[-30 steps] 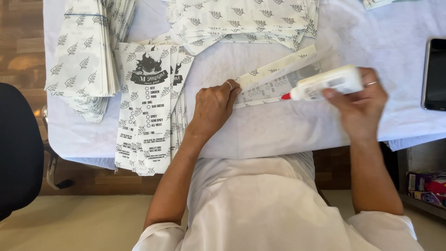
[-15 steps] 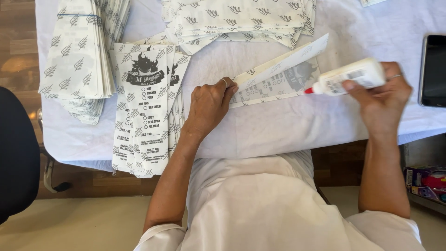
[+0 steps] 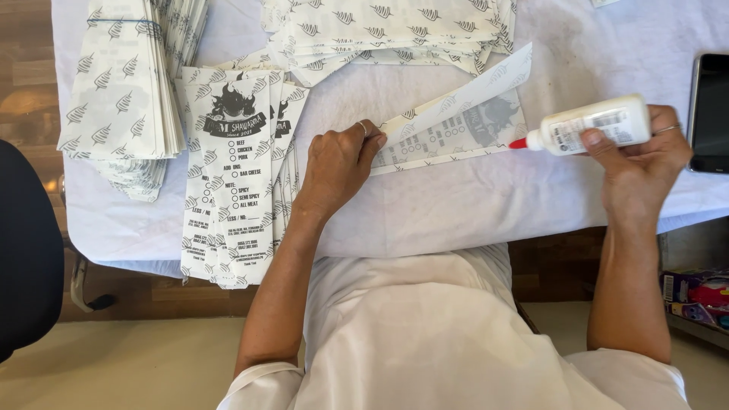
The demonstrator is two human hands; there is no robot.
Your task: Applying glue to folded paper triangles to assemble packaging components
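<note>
At a white-covered surface point(image 3: 456, 212), seen from above: gluing of a printed paper sleeve point(image 3: 456, 125) in hand, to judge by the pose. Left hand point(image 3: 338, 163) pressed flat on the sleeve's near end at 9 o'clock, fingers curled over its edge, long flap lifted and open. Right hand point(image 3: 642, 163) closed around a white glue bottle point(image 3: 596, 125), red nozzle just touching the sleeve's far end at 3 o'clock. Likely next: a steady bead along the open edge, then folding the flap down. Flat stack of printed sleeves point(image 3: 228, 175) at 9 o'clock; more piles point(image 3: 121, 83) at 10 and 12; dark phone point(image 3: 712, 110) at far 3 o'clock.
</note>
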